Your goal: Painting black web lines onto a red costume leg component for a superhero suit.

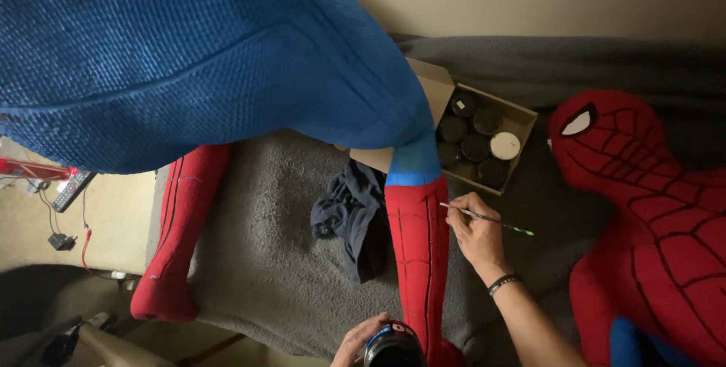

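While right hand (475, 232) pinches thin paintbrush (488, 219) against red stuffed leg (418, 261), left hand (361, 339) grips dark jar (393, 346) near edge. Brush light, stiff; leg soft, yielding, best steadied beside the seam.

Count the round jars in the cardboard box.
7 show in the cardboard box, in two rows: six with dark lids, one with a white lid at the right. The blue costume leg may hide more.
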